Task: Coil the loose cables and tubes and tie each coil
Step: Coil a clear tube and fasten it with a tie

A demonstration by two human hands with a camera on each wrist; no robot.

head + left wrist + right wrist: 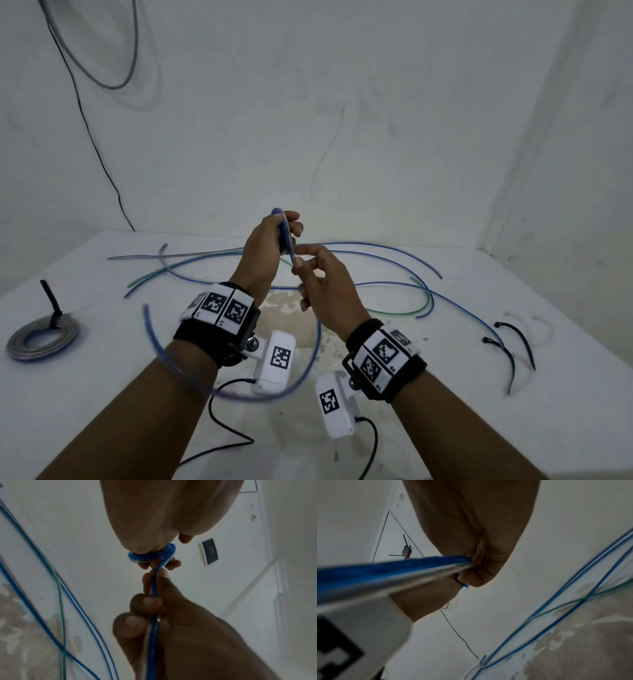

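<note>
Nearest me, a wide blurred loop of blue tubing (219, 387) hangs below my forearms, sweeping past the wrist-camera housings. It is thin, translucent plastic with a blue stripe, glossy and smooth.

Above it, my right hand (325, 294) pinches the running length of the tubing between thumb and forefinger; the other fingers curl round it lower down, as the left wrist view shows. My left hand (265, 250) is closed round a small tight coil (151, 554) of the same tubing, several turns stacked, held up above the table (102, 394). The two hands nearly touch.

Handling, as I judge it: light, springy, slick. The turns will want to spring open, so the hold belongs across the stacked turns, pinching them together. The feed hand should slide, not clamp, or the tubing may kink.

On the white table beyond my hands lie loose tubes (376, 250), blue and green (397, 311), in long open curves crossing each other. To my right lie black cable ties (513, 342), bent and not yet used. To my left sits a finished coil (42, 337), flat and round, silver-blue, cinched by a black tie (51, 301) whose tail stands up.

Farthest, a thin black wire (85, 130) runs down the white wall.
</note>
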